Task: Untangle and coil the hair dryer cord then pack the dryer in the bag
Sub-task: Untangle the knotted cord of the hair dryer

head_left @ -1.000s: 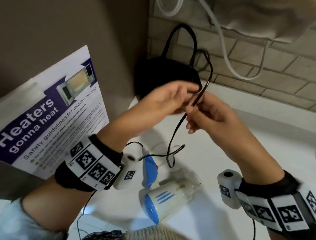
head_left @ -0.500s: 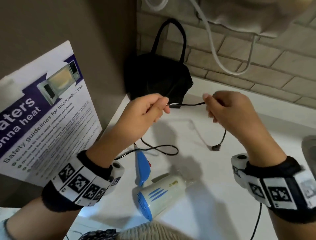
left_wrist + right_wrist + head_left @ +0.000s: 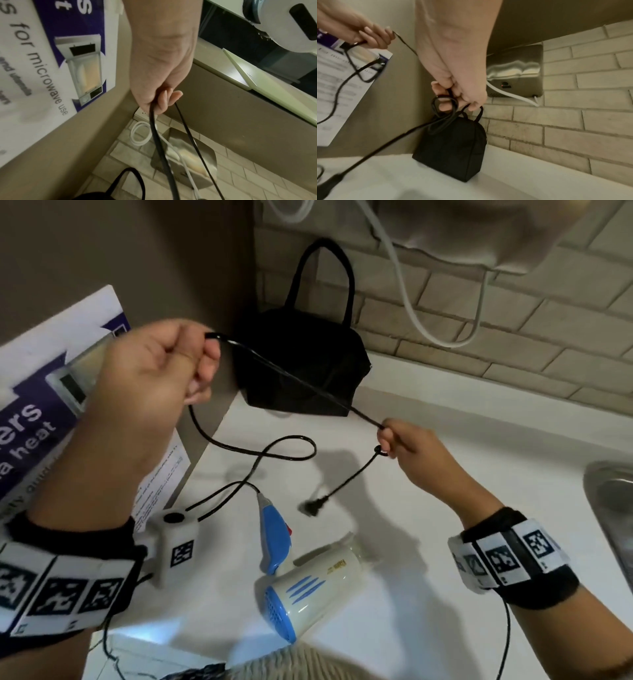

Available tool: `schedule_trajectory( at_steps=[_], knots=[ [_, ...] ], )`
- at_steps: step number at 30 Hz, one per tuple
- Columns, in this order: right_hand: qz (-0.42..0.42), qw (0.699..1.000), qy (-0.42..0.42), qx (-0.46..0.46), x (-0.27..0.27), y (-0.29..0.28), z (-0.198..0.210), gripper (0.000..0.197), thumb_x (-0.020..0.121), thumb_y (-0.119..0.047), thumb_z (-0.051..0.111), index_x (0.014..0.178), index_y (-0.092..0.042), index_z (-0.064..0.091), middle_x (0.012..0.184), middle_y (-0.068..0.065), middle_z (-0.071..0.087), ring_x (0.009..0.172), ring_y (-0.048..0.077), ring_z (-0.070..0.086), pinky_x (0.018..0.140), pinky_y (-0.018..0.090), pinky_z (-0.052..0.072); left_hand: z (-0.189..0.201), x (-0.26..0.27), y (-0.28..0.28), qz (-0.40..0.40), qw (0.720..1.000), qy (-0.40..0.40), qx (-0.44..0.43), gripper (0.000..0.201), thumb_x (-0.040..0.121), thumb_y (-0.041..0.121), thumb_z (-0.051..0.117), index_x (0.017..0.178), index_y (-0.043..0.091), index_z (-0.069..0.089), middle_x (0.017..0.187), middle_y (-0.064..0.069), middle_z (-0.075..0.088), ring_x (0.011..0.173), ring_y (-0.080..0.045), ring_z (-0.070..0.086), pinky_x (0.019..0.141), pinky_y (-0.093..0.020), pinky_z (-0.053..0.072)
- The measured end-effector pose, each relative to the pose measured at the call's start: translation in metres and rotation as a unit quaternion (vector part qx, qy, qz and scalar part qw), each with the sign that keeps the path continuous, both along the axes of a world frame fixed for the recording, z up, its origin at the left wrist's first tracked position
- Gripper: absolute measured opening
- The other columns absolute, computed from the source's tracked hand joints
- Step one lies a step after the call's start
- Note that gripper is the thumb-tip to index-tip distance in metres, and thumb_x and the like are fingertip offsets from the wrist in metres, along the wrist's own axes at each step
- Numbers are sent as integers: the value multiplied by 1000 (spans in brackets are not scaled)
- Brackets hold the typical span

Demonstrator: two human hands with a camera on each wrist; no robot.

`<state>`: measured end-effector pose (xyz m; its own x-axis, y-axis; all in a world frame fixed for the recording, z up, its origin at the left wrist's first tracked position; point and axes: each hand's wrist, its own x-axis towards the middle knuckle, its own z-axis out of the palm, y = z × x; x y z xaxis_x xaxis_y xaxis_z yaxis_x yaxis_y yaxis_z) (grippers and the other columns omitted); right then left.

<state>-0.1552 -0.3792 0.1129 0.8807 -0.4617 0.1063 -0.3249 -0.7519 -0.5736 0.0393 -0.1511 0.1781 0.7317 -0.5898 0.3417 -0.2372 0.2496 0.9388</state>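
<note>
between our two hands the black cord runs taut in a straight line above the white counter. our left hand is raised and curled round the cord, gripping it between thumb and fingers; the left wrist view shows two strands of it leaving the fist downward. our right hand sits lower and to the right, pinching the cord between fingertips, and the right wrist view shows a small loop of cord caught round those fingers. below the right hand the cord's free end hangs down to the plug, which is blurred just over the counter.

from under the left hand the cord drops, makes a loose loop on the counter between the hands, and leads to the blue handle of the hair dryer. the dryer lies on its side on the counter, nearer to us than both hands, its blue grille end toward us.

beyond the hands the black bag stands upright in the corner where the counter meets the brick wall, its handles up. behind the left hand a microwave safety poster hangs on the side panel. above the bag a white hose hangs from a steel wall unit. right of the right hand we see the edge of a steel sink.
</note>
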Motion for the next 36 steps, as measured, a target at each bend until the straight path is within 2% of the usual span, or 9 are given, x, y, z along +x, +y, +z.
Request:
schedule_trajectory(
  at_steps=[6,9,13,16,19,23,30,34,36],
  knots=[
    [-46,995,13,88,-6,3,-14,32,102,-17,37,76,-11,55,88,9,62,88,21,59,75,17,40,-29,5,4,76,978,-107,164,29,100,16,42,80,22,62,67,14,67,61,-3,60,66,-17,50],
    [-45,994,2,97,-6,7,-3,34,102,-20,38,73,-22,57,85,7,64,79,18,63,74,22,43,-40,-1,2,115,882,-297,347,23,99,17,44,105,14,65,96,-4,72,82,-22,64,81,-35,50],
    [0,999,16,50,0,24,17,27,99,-24,46,82,-29,66,89,-4,55,68,8,60,69,11,44,-41,-37,-24,19,806,-375,457,63,92,47,45,147,25,26,153,1,31,140,-24,26,113,-44,18],
    [41,998,3,51,6,41,28,22,97,-26,50,84,-27,67,88,-1,56,68,15,62,72,24,50,-43,-67,-47,-82,793,-456,395,80,80,66,38,149,32,17,154,8,28,144,-16,19,116,-42,9],
    [26,994,-54,93,6,51,33,13,93,-24,57,83,-15,61,81,8,59,69,25,62,72,38,54,-42,-80,-61,-116,868,-344,340,54,94,32,50,144,33,31,119,3,60,112,-13,56,102,-28,40],
    [5,943,-130,308,-5,54,34,40,84,-43,60,118,-24,50,106,4,57,99,11,62,81,20,49,-38,-72,-60,-94,951,-217,197,33,92,8,55,121,22,62,78,2,67,70,-8,64,70,-13,50],
    [50,933,-68,350,-8,60,3,16,92,-21,61,104,-11,61,104,4,71,109,17,63,103,40,43,-42,-57,-60,-51,992,-72,92,17,94,13,54,84,19,67,64,6,66,60,-8,65,68,-22,55],
    [19,937,-17,348,-14,55,-10,18,98,-23,50,92,-12,63,91,5,73,105,20,64,70,15,46,-37,-42,-56,-49,995,-5,84,24,99,18,45,80,16,59,70,1,59,62,-8,64,68,-25,57],
    [-7,940,-6,342,-20,50,-15,24,99,-26,46,90,-13,64,84,3,72,100,23,66,68,26,49,-35,-35,-54,-59,994,0,91,26,100,20,43,79,17,58,78,3,59,68,-6,65,70,-25,57]
  ],
)
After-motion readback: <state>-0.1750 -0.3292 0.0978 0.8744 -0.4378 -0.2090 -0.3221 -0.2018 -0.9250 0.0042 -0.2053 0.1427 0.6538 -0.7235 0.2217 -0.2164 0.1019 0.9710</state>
